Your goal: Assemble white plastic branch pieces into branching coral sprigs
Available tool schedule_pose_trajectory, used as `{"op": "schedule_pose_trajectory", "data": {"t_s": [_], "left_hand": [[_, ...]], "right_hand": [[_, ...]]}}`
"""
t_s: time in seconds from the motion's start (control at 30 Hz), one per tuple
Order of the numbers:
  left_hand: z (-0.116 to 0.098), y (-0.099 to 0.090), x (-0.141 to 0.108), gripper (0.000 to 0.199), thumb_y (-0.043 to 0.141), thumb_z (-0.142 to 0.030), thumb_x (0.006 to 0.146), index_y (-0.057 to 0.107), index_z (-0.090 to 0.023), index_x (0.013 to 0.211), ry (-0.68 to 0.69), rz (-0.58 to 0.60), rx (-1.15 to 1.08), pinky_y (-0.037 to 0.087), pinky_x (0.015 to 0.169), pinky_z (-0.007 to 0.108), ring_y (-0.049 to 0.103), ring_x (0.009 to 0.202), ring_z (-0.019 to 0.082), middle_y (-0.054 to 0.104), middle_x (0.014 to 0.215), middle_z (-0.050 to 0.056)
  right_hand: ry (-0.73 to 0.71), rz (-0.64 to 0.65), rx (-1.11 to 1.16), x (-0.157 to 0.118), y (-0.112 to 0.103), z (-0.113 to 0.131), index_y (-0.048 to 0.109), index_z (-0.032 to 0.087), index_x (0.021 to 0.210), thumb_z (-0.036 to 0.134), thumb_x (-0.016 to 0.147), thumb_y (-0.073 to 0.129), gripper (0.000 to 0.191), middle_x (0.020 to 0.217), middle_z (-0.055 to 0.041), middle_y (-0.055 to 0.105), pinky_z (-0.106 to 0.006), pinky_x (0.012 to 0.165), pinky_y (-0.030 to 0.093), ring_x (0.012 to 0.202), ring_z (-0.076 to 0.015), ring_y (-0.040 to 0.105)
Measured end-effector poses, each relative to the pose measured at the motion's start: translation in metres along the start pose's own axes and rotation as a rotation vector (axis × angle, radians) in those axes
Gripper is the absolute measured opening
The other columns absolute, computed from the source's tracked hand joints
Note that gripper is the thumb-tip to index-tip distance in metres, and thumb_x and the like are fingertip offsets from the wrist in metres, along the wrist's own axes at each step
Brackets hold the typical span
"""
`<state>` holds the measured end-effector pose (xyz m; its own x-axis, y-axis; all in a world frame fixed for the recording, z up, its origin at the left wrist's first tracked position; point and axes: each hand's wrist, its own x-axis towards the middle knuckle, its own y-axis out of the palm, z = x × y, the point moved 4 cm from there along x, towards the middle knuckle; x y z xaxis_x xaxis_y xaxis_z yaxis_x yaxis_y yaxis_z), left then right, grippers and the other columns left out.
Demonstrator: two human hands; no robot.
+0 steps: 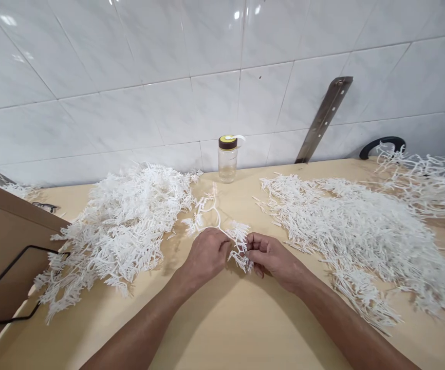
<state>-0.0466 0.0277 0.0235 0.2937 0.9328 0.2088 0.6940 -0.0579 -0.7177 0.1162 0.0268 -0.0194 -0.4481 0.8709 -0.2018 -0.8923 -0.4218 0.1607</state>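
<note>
At the middle of the table (pixel 222 324) lies a branching white plastic sprig (pixel 218 218) with thin feathery ends. My left hand (pixel 208 253) is closed around its stem, the fingertips pinching it. Close by on the right, my right hand (pixel 271 257) is closed at the sprig's feathery tip, thumb and index finger together on its fine twigs. Part of the sprig is hidden behind my left hand. A heap of frilly white sprigs (pixel 130 221) lies to the left, and a wide spread of thinner white pieces (pixel 361 221) to the right.
A clear bottle (pixel 227 164) with a dark and yellow-green lid stands by the tiled wall (pixel 161 113). A metal strip (pixel 325 121) leans there. At right are a black curved object (pixel 382 146) and branching white stems (pixel 430 180). A brown panel (pixel 10 257) edges the left.
</note>
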Motion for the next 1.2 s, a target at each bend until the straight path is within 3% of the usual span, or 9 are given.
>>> {"op": "schedule_pose_trajectory", "data": {"t_s": [0.17,0.33,0.5,0.63,0.73,0.93,1.07,1.2], "left_hand": [[-0.002,0.001,-0.002,0.022,0.050,-0.015,0.085,0.065,-0.020,0.071,0.010,0.068,0.110,0.040,0.082,0.036,0.055,0.080,0.023,0.064,0.078,0.008],[-0.006,0.001,-0.003,0.019,0.047,-0.014,0.084,0.058,-0.021,0.070,-0.034,0.087,0.028,0.039,0.071,0.032,0.050,0.071,0.019,0.058,0.073,0.004],[-0.005,0.006,-0.003,0.018,0.047,-0.023,0.086,0.060,-0.019,0.074,-0.313,0.038,-0.413,0.039,0.062,0.028,0.053,0.065,0.017,0.058,0.068,0.002],[-0.008,0.016,-0.004,0.023,0.061,-0.038,0.080,0.063,-0.017,0.073,-0.471,0.028,-0.902,0.044,0.064,0.029,0.058,0.067,0.018,0.063,0.068,0.003],[-0.010,0.025,-0.005,0.032,0.072,-0.046,0.072,0.061,-0.016,0.073,-0.582,0.058,-1.090,0.045,0.057,0.028,0.057,0.059,0.016,0.063,0.066,0.004],[-0.002,0.028,-0.003,0.034,0.078,-0.043,0.067,0.058,-0.016,0.072,-0.555,-0.144,-0.998,0.041,0.054,0.022,0.053,0.056,0.010,0.060,0.064,-0.001],[0.006,0.029,0.004,0.031,0.074,-0.044,0.071,0.058,-0.018,0.076,-0.493,-0.202,-0.908,0.037,0.050,0.020,0.048,0.051,0.008,0.053,0.059,-0.005],[0.012,0.035,0.013,0.027,0.070,-0.041,0.075,0.059,-0.018,0.085,-0.464,-0.191,-0.834,0.033,0.047,0.020,0.044,0.048,0.008,0.050,0.054,-0.006]], "right_hand": [[0.037,-0.015,-0.026,-0.004,-0.006,0.003,0.056,0.019,0.076,0.028,0.077,0.069,0.016,0.062,0.0053,0.052,-0.021,0.044,0.037,0.045,-0.0060,0.045],[0.032,0.014,-0.060,-0.005,-0.005,0.003,0.055,0.018,0.080,0.032,0.080,0.070,0.020,0.064,0.0040,0.056,-0.022,0.046,0.038,0.046,-0.0074,0.049],[0.020,0.015,-0.083,-0.003,-0.002,0.001,0.057,0.017,0.082,0.038,0.080,0.071,0.025,0.063,0.0031,0.058,-0.022,0.044,0.034,0.046,-0.0091,0.053],[0.025,0.031,-0.120,-0.003,0.003,-0.001,0.059,0.017,0.084,0.041,0.080,0.069,0.026,0.066,0.0011,0.062,-0.023,0.045,0.034,0.049,-0.0115,0.058],[0.016,0.071,-0.167,-0.005,0.008,0.000,0.060,0.016,0.080,0.039,0.083,0.066,0.024,0.064,-0.0003,0.062,-0.023,0.046,0.036,0.052,-0.0134,0.061],[0.042,0.106,-0.204,-0.011,0.000,0.005,0.066,0.017,0.091,0.044,0.083,0.066,0.028,0.086,-0.0063,0.069,-0.029,0.059,0.054,0.069,-0.0167,0.065],[-0.013,-0.046,-0.223,-0.011,-0.023,0.011,0.066,0.020,0.100,0.042,0.081,0.069,0.030,0.101,-0.0087,0.067,-0.031,0.065,0.059,0.089,-0.0211,0.064],[-0.028,-0.182,-0.178,-0.009,-0.034,0.015,0.064,0.020,0.108,0.046,0.085,0.064,0.035,0.095,-0.0076,0.066,-0.029,0.062,0.057,0.080,-0.0180,0.066]]}}
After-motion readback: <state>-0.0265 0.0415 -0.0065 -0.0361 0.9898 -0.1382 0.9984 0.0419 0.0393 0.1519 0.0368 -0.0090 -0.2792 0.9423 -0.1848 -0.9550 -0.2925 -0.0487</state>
